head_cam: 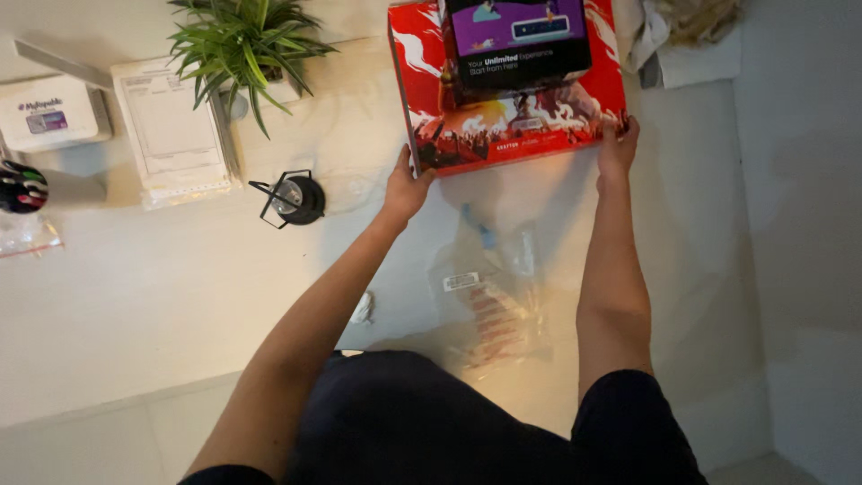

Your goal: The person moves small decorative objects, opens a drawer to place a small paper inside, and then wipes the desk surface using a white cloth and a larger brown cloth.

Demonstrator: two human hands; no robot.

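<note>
Your left hand and right hand clasp the near corners of the red box; its long axis runs left-right, just beyond your fingers.

Large flat box lies at far centre of the counter, with a smaller box stacked on top; left hand at its near-left corner, right hand at its near-right corner. Clear plastic bag lies between the forearms, nearer than the box. To the left: small lantern, beyond it potted plant, paper packet further left; crumpled cloth right of the boxes.
</note>
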